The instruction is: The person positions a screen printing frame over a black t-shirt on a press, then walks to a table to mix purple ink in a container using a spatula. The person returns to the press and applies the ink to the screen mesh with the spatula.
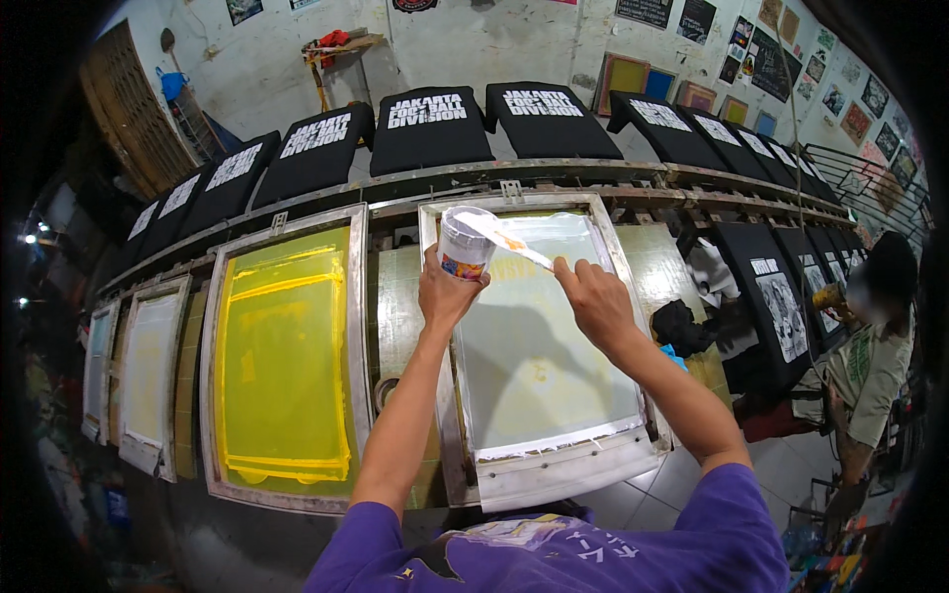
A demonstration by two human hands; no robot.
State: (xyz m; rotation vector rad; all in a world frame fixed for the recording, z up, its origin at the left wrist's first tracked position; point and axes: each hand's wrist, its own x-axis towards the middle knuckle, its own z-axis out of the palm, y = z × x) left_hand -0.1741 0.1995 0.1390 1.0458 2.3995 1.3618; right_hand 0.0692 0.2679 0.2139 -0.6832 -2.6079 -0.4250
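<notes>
My left hand (447, 295) grips a small tub (463, 255) with a colourful label and white ink in and around its mouth. The tub is tilted toward the right. In my right hand (598, 306) is the thin end of a spatula (512, 240), its blade coated with thick white ink. The spatula's tip is at the tub's mouth. Both hands hang above a screen-printing frame (539, 395) with pale mesh. White ink lies along the mesh's near edge, beside a pale board (568, 466), and a white smear shows at its far end.
To the left stand a yellow-inked screen (282, 395) and smaller screens (148, 361). A roll of tape (388, 394) lies between frames. Printed black shirts (425, 148) line the far rail. At the right, another person (870, 366) is beside more shirts and a dark cloth (682, 326).
</notes>
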